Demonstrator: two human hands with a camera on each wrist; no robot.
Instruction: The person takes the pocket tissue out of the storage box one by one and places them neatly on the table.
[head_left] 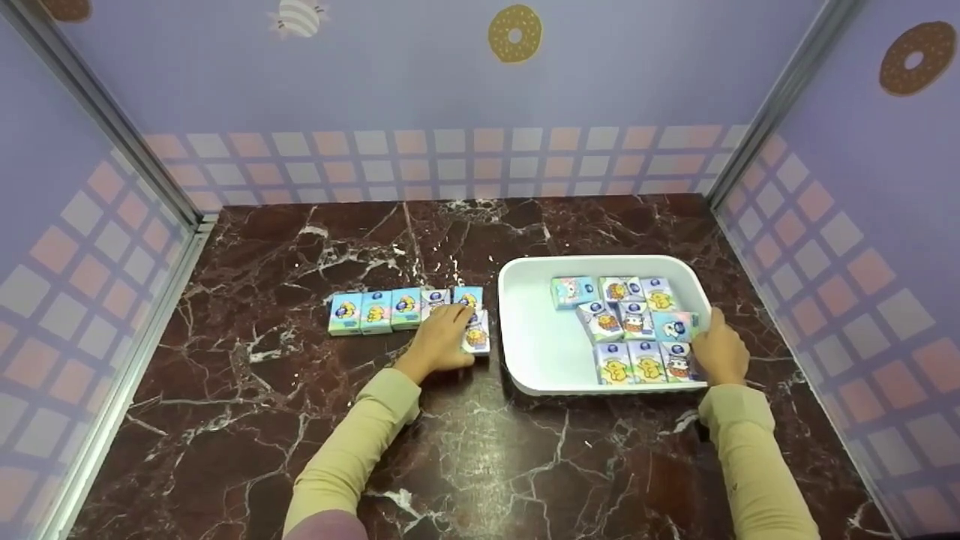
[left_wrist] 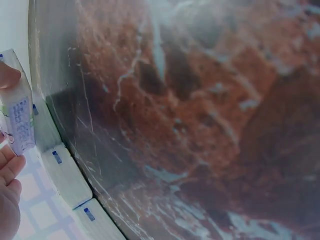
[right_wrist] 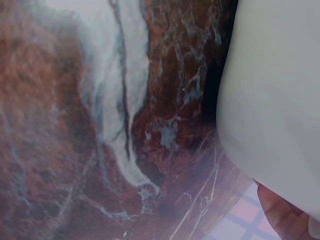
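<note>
Row of small, boxy, pastel cartoon-printed packs [head_left: 406,309] on dark red marbled table [head_left: 225,390], left hand [head_left: 442,340] pinching a white-and-purple pack [head_left: 477,339] near the row's right end, rectangular white plastic tray [head_left: 540,330] holding similar packs [head_left: 637,321], right hand [head_left: 723,349] gripping its right rim.

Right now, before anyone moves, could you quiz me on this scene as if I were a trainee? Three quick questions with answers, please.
1. Multiple choice: Which thing does the right hand hold by its edge?
A) the wall panel
B) the white tray
C) the left sleeve

2. True or false: The row of packets stands outside the tray, on the dark marbled table.

3. Fill in the blank: At the end of the row nearest the tray, the left hand holds a small ____.

Key:
1. B
2. True
3. packet
</note>
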